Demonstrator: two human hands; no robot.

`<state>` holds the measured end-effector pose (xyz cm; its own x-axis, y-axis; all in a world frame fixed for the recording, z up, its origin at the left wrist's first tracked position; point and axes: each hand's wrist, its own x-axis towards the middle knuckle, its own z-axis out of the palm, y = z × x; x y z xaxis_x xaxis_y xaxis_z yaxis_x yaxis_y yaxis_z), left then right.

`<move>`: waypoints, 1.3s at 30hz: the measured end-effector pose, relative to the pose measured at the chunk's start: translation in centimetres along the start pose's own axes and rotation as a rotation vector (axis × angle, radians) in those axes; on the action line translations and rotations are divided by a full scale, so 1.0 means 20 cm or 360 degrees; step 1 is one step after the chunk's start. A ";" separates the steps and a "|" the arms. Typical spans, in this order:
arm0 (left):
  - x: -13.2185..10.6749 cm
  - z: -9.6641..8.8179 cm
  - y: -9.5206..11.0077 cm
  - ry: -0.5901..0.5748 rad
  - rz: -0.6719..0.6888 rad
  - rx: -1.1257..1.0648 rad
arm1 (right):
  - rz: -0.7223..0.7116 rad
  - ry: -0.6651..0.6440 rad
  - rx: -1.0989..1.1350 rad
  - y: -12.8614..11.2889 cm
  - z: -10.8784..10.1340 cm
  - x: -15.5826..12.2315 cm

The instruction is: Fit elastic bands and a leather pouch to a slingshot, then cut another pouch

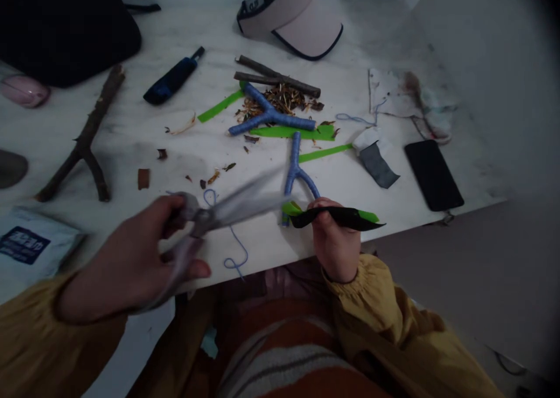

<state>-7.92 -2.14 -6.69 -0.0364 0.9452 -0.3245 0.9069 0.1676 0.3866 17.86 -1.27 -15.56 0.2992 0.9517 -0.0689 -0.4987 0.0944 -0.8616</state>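
Observation:
My left hand (144, 246) grips a pair of scissors (202, 222) by the handles. The blades are parted, blurred, and point right toward my right hand. In my right hand (336, 243) is a black-and-green strip (345, 216), pinched near its middle under the thumb and folded lengthwise. Just beyond it lies a forked stick wrapped in blue thread (294, 163), partly hidden behind that hand. A green band (326, 153) runs from this fork to a grey patch (380, 164). Farther back, a larger blue-wrapped fork (269, 115) rests on more green strips.
Bark scraps (284, 99) and bare sticks (277, 76) lie behind the forks. Around them are a bare forked branch (87, 135), a dark blue-handled tool (172, 78), a visor cap (297, 18), a phone (433, 175), a stained cloth (396, 94), a tissue pack (35, 243) and loose blue thread (238, 252).

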 end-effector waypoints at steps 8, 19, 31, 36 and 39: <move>0.00 0.09 0.15 -0.0085 0.0546 0.0388 | -0.0218 -0.0117 -0.0038 -0.02 0.00 -0.05; -0.01 0.09 0.13 0.0128 0.0780 0.0641 | -0.0390 -0.0399 -0.0062 -0.02 -0.02 -0.04; 0.02 -0.01 0.07 0.0168 0.0271 0.0248 | 0.0217 0.0067 -0.0080 -0.04 0.01 -0.03; 0.04 -0.02 0.22 -0.0303 0.0088 -0.0631 | 0.0989 -0.0136 0.0142 -0.14 0.01 0.10; 0.01 0.07 0.27 -0.0316 0.0163 -0.0818 | 0.1320 -0.0534 0.0283 -0.20 -0.04 0.19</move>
<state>-2.49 -1.53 -5.87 0.1659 0.9014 -0.4000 0.5783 0.2396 0.7798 21.57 1.75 -12.77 -0.4499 0.7668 -0.4579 -0.5746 -0.6410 -0.5088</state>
